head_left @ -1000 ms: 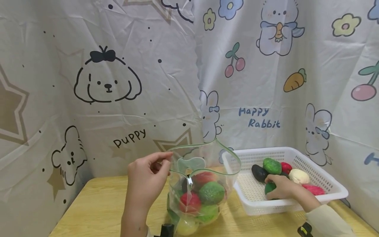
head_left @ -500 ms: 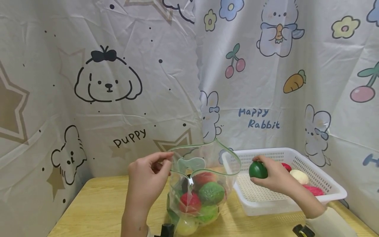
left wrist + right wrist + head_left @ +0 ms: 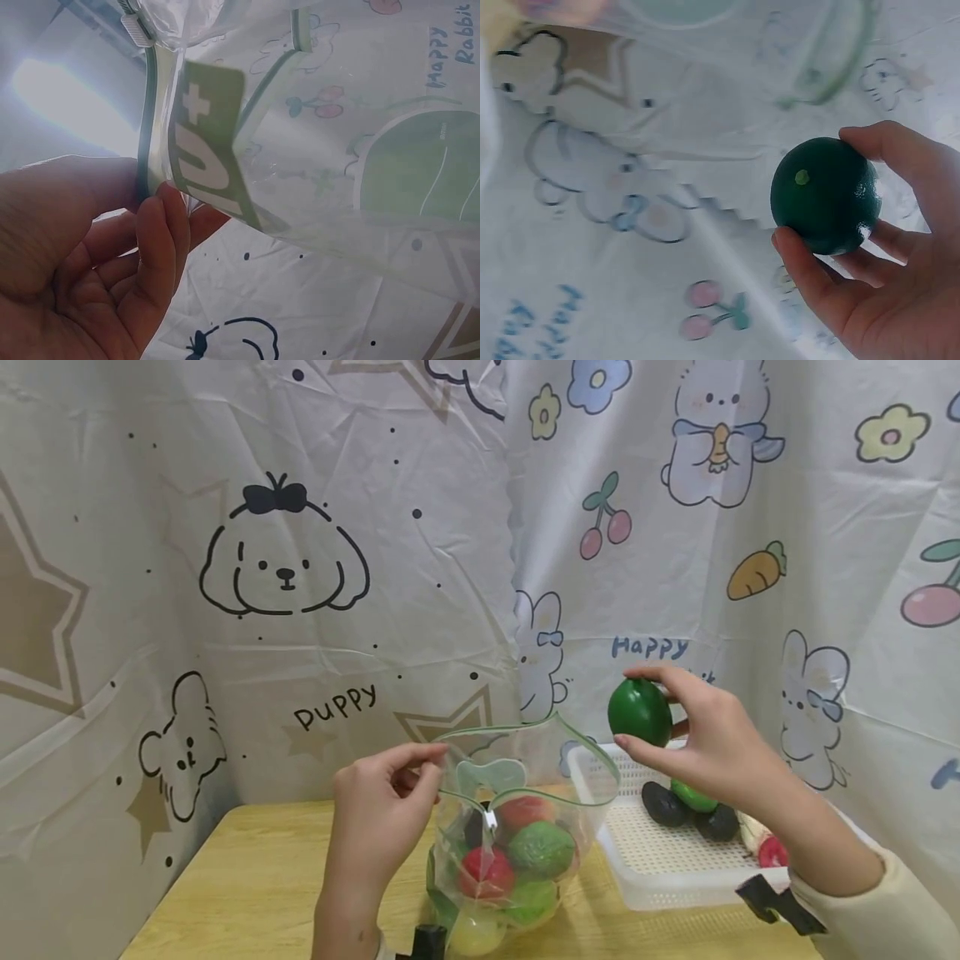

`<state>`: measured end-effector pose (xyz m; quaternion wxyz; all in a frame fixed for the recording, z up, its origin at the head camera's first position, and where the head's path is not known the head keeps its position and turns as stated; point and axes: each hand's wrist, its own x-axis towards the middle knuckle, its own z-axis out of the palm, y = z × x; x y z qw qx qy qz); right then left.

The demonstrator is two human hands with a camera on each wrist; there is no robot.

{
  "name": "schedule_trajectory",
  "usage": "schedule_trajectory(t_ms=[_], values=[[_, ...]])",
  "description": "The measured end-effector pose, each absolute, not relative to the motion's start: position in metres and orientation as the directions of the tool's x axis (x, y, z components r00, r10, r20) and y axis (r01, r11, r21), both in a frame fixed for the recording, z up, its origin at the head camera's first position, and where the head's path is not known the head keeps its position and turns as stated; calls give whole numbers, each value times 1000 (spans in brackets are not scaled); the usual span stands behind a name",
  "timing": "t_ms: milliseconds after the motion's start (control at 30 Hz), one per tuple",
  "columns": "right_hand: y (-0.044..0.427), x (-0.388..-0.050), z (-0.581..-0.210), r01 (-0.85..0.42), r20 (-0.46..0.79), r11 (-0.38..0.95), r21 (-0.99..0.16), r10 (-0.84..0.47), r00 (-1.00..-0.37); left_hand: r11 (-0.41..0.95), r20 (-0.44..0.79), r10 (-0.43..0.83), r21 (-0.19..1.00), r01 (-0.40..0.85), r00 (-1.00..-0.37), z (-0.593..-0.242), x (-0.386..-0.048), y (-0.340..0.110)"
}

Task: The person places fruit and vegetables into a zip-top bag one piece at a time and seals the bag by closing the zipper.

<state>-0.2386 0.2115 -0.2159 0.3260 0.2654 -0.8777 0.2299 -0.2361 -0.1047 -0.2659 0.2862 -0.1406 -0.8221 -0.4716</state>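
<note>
My left hand [image 3: 382, 810] pinches the green-edged rim of a clear zip bag [image 3: 517, 752] between thumb and fingers. The bag stands on the table with its mouth spread apart. Inside it, through the film, show a red fruit [image 3: 486, 872], a dark green one [image 3: 542, 849] and several others. Up above the basket's left part, my right hand [image 3: 712, 735] grips a glossy dark green round fruit [image 3: 639, 712]. In the right wrist view this fruit [image 3: 825, 196] has a small pale stem spot, and thumb and fingers curl round its sides.
A white perforated basket [image 3: 667, 889] stands on the table right of the bag. It holds dark avocado-like pieces [image 3: 663, 803], a green piece [image 3: 693, 795], a whitish one and a pinkish-red one [image 3: 772, 852]. A printed curtain [image 3: 420, 610] hangs behind the wooden table [image 3: 255, 868].
My right hand has lifted the dark green fruit out of the basket and carried it up and left towards the bag. My left hand keeps its hold on the bag's rim.
</note>
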Motion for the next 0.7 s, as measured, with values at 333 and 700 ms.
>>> schedule_trajectory(t_ms=[333, 700], values=[[173, -229, -194, -703, 672, 692, -164, -443, -593, 521, 596, -39, 697, 493, -802, -264, -236, -104], [143, -236, -205, -780, 546, 600, -176, -600, -585, 491, 605, -34, 703, 514, -796, -265, -236, -105]])
